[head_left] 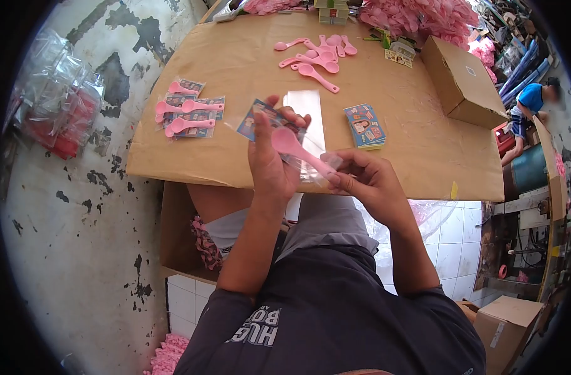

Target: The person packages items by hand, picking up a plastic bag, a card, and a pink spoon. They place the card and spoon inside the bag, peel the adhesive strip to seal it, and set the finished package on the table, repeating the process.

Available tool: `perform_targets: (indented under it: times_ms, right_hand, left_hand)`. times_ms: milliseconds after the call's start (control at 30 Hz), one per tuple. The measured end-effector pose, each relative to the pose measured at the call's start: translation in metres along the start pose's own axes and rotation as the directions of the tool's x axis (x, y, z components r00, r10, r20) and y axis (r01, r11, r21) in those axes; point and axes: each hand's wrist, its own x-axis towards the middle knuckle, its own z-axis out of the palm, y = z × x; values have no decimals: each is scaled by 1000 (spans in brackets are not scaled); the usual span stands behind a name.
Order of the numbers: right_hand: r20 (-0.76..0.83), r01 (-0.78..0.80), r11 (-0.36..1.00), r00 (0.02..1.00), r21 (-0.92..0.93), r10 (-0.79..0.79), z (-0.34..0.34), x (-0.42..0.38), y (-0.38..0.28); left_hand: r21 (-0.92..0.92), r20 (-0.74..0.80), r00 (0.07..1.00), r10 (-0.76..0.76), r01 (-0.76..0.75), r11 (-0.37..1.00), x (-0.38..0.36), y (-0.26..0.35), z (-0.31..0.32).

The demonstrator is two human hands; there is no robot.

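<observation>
A pink measuring spoon (pixel 298 149) lies over a clear plastic bag with a blue printed card (pixel 265 119), held above the table's near edge. My left hand (pixel 271 169) is closed around the bag and card, near the spoon's bowl. With thumb and fingertips my right hand (pixel 374 182) pinches the end of the spoon's handle. Whether the spoon is fully inside the bag is hard to tell. Beneath the hands is a stack of clear plastic bags (pixel 312 112). Right of it sits a stack of blue printed cards (pixel 364 125).
Several bagged spoons with cards (pixel 192 107) lie at the left of the brown-covered table (pixel 248 62). Loose pink spoons (pixel 320 56) are piled at the back. A cardboard box (pixel 464 81) stands at the right. Another person (pixel 528 109) is far right.
</observation>
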Motion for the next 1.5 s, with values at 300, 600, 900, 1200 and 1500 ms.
perform_targets:
  times_ms: [300, 600, 900, 1200, 1500]
  right_hand:
    - [-229, 47, 990, 973, 133, -16, 7, 4, 29]
    - [-115, 511, 698, 760, -502, -640, 6, 0, 20]
    - [14, 430, 487, 760, -760, -649, -23, 18, 12]
    - [111, 594, 612, 759, -523, -641, -20, 32, 5]
    - [-177, 239, 961, 949, -136, -261, -12, 22, 0]
  left_hand:
    - [-187, -45, 949, -312, 299, 936, -27, -19, 15]
    - [-62, -77, 928, -364, 360, 931, -23, -7, 6]
    - [-133, 13, 855, -518, 515, 847, -11, 13, 14]
    - [-136, 14, 767, -642, 637, 759, -19, 6, 10]
    - [531, 87, 907, -412, 307, 790, -14, 11, 24]
